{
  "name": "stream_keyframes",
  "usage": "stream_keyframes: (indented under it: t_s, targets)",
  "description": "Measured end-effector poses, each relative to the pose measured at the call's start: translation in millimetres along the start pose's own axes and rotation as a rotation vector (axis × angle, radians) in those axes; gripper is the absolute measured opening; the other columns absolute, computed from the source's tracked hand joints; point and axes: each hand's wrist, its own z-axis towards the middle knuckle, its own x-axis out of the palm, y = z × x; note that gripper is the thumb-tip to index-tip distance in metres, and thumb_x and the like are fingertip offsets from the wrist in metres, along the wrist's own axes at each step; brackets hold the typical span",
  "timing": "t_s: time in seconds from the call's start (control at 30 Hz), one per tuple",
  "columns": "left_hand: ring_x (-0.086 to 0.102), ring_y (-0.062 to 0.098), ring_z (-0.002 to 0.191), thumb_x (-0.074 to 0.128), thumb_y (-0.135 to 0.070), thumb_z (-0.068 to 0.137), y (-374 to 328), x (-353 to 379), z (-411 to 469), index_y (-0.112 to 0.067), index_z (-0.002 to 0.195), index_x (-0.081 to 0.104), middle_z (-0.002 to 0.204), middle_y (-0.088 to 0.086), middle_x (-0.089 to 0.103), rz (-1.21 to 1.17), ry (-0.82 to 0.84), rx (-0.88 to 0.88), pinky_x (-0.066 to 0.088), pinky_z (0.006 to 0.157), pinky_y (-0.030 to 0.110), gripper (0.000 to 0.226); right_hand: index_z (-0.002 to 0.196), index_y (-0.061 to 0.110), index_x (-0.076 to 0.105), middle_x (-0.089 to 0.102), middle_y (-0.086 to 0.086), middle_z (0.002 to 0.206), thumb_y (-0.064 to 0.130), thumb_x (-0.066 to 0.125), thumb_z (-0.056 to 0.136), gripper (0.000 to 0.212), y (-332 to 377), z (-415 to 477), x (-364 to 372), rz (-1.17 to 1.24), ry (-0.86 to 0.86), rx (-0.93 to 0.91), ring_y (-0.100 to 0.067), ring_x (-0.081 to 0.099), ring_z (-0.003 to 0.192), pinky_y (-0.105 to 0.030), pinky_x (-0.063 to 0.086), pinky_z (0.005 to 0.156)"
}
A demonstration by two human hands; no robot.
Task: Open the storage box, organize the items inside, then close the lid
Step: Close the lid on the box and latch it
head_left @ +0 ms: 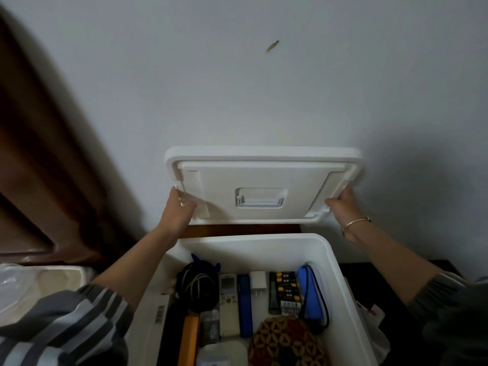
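1. Lid (261, 180): it stands nearly upright, off the storage box (330, 249), above and behind the box's far rim. Its inner face, with the recessed handle, is turned toward the person, and it is close to the wall (237, 75); contact with the wall cannot be confirmed.
2. Left hand (179, 207): the fingers curl round the left short edge of the lid, near its lower corner, and grip it.
3. Right hand (342, 204): it grips the right short edge at about the same height. A bracelet (355, 222) sits on that wrist.
4. Key relation: the long axis of the lid runs left to right, parallel to the far rim of the box. The open box lies below and nearer to the person than the lid. Both hands are equally placed, one at each end.
5. Contents: a remote control (228, 299), a pack of batteries (285, 291) and a blue case (309, 294) lie side by side in rows, which suggests that organizing is largely done.
6. Likely next move: tip the lid forward and down, keeping both ends level so that the rim seats evenly.
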Motion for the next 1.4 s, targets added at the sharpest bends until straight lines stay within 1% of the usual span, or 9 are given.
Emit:
stream_keyframes:
  t_s: [0.17,0.43,0.5,0.6,0.83,0.97,1.1,1.3,1.4]
  targets:
    - [0.033,0.007,0.125,0.053,-0.023,0.095,-33,-24,-43,-0.031,0.149,0.024,0.138,-0.011,0.034,0.098,-0.145,0.266,0.031,0.104,0.026,0.062,0.122,0.016,0.048,0.062,-0.003,0.107,-0.011,0.047,0.084,0.046,36,-60,-34,0.2,-0.005,-0.159,-0.013,0.06,0.096,-0.021,0.045,0.075]
    - [0.046,0.026,0.126,0.051,-0.018,0.098,-65,-74,-134,-0.026,0.151,0.023,0.131,0.003,0.039,-0.002,-0.164,0.483,0.039,0.108,0.051,0.061,0.106,0.021,0.056,0.072,0.019,0.093,-0.018,0.041,0.081,0.048,79,-171,-79,0.42,-0.035,-0.415,0.008,0.065,0.087,-0.007,0.048,0.071]
    - [0.052,0.02,0.12,0.05,-0.016,0.098,-68,-86,-156,-0.027,0.149,0.03,0.127,0.006,0.048,-0.008,-0.184,0.537,0.046,0.101,0.045,0.056,0.107,0.021,0.054,0.072,0.02,0.096,-0.019,0.041,0.082,0.049,83,-192,-87,0.457,-0.028,-0.439,0.005,0.065,0.091,-0.008,0.049,0.072]
    - [0.051,0.002,0.097,0.051,-0.014,0.096,-72,-102,-187,-0.033,0.14,0.043,0.101,-0.018,0.049,0.055,-0.373,0.599,0.043,0.087,0.021,0.048,0.111,0.02,0.053,0.071,0.014,0.105,-0.018,0.042,0.084,0.048,87,-217,-99,0.488,0.009,-0.471,-0.001,0.065,0.098,-0.011,0.05,0.078]
    - [0.064,0.015,0.086,0.068,-0.019,0.088,-75,-129,-243,-0.026,0.129,0.062,0.099,-0.004,0.07,-0.092,-0.359,0.388,0.055,0.08,0.033,0.042,0.134,0.008,0.047,0.056,-0.009,0.134,-0.008,0.046,0.089,0.048,70,-262,-117,0.464,0.174,-0.424,-0.026,0.051,0.125,-0.042,0.04,0.106]
    - [0.071,0.017,0.083,0.074,-0.026,0.083,-50,-128,-257,-0.023,0.098,0.074,0.088,-0.004,0.076,-0.121,-0.289,0.169,0.058,0.076,0.035,0.015,0.127,0.02,0.056,0.066,-0.001,0.119,0.001,0.048,0.087,0.045,50,-283,-121,0.399,0.375,-0.299,-0.016,0.065,0.104,-0.025,0.055,0.078]
    - [0.069,0.002,0.072,0.065,-0.02,0.091,-10,-117,-258,-0.027,0.093,0.073,0.081,-0.012,0.076,-0.095,-0.187,0.096,0.052,0.063,0.016,0.011,0.107,0.016,0.064,0.074,0.004,0.094,-0.004,0.049,0.09,0.031,17,-283,-115,0.271,0.296,-0.111,-0.009,0.069,0.078,-0.019,0.054,0.061]
    - [0.06,0.024,0.117,0.054,-0.012,0.097,46,-95,-249,-0.016,0.126,0.063,0.125,0.005,0.066,-0.02,-0.061,-0.034,0.043,0.106,0.042,0.03,0.107,0.014,0.063,0.073,-0.007,0.096,-0.008,0.055,0.085,0.032,-25,-277,-103,0.111,0.273,0.047,-0.017,0.069,0.078,-0.028,0.052,0.063]
    - [0.059,0.021,0.113,0.053,-0.012,0.097,54,-91,-249,-0.03,0.12,0.066,0.12,0.001,0.066,0.03,-0.078,-0.035,0.044,0.103,0.039,0.032,0.114,0.013,0.06,0.069,-0.013,0.106,-0.012,0.054,0.084,0.039,-34,-275,-94,0.036,0.277,0.056,-0.024,0.065,0.09,-0.036,0.051,0.078]
